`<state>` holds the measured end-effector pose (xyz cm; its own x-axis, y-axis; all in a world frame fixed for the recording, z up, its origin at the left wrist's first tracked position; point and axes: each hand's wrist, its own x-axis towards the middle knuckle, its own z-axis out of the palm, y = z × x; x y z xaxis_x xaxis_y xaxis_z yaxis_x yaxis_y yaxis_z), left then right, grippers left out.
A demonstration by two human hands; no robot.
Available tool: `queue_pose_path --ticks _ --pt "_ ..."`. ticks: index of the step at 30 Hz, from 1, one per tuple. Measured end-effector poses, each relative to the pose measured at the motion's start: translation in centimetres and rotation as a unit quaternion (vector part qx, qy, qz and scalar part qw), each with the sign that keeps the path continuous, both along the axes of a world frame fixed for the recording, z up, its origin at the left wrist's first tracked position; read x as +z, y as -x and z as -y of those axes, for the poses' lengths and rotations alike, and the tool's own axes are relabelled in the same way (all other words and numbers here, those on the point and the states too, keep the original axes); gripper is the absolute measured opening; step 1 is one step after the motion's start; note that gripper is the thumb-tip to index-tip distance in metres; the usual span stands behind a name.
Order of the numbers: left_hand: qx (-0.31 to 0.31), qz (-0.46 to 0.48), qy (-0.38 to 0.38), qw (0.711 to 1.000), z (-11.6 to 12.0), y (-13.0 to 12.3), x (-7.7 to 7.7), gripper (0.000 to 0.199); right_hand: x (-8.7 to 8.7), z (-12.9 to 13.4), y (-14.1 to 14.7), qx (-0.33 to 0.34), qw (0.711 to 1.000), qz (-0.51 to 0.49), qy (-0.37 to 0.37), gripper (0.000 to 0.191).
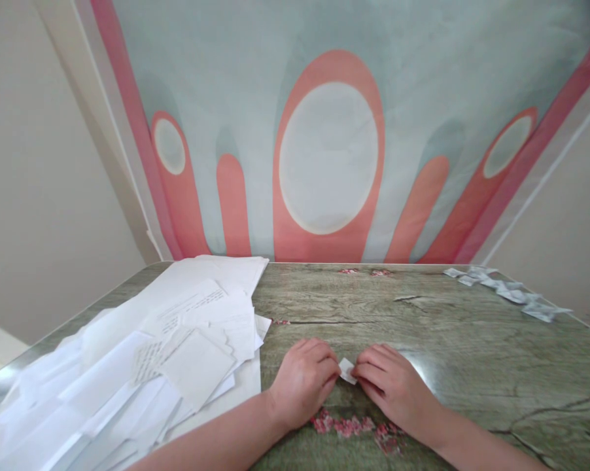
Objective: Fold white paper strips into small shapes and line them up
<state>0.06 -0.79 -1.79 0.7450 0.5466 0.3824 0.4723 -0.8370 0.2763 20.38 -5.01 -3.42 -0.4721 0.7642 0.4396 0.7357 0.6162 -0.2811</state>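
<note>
Two hands (347, 381), one small folded paper (347, 371) between them

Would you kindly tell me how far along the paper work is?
The small papers at the table's far right look done. The left hand and right hand hold one small piece between them. The piled sheets on the left probably remain to do.

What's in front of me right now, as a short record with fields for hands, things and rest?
Left hand: fingers on one side of a small white paper piece
Right hand: fingers at its other side
Left side: heap of white sheets, some printed
Far right: small folded papers
Surface: wood-look table with pink flower print
</note>
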Motion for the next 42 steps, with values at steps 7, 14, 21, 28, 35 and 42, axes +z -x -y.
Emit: queue_pose_path --ticks 7,14,21,28,35,42 --pt "0.008 -0.026 0.017 1.000 0.2 0.0 0.1 0.011 0.1 0.1 -0.2 -0.003 0.999 -0.004 0.046 0.012" --pt "0.001 0.001 0.061 0.998 0.1 0.0 -0.1 0.010 0.6 0.1 -0.3 0.005 0.996 -0.006 0.084 0.014" --pt "0.052 0.076 0.169 0.981 -0.4 -0.3 -0.5 0.004 0.8 -0.5 -0.6 0.009 0.980 -0.099 0.172 0.016" --pt "0.083 0.076 0.187 0.976 -0.7 -0.3 -0.9 0.007 0.6 -0.9 -0.4 -0.008 0.961 -0.170 0.219 0.015" --pt "0.102 0.063 0.169 0.978 -0.5 -0.6 -0.5 0.012 0.6 -1.0 -0.2 -0.014 0.957 -0.184 0.226 0.015" --pt "0.104 0.057 0.159 0.980 -0.5 -0.7 -0.5 0.009 0.5 -1.2 -0.5 -0.020 0.956 -0.188 0.223 0.019"
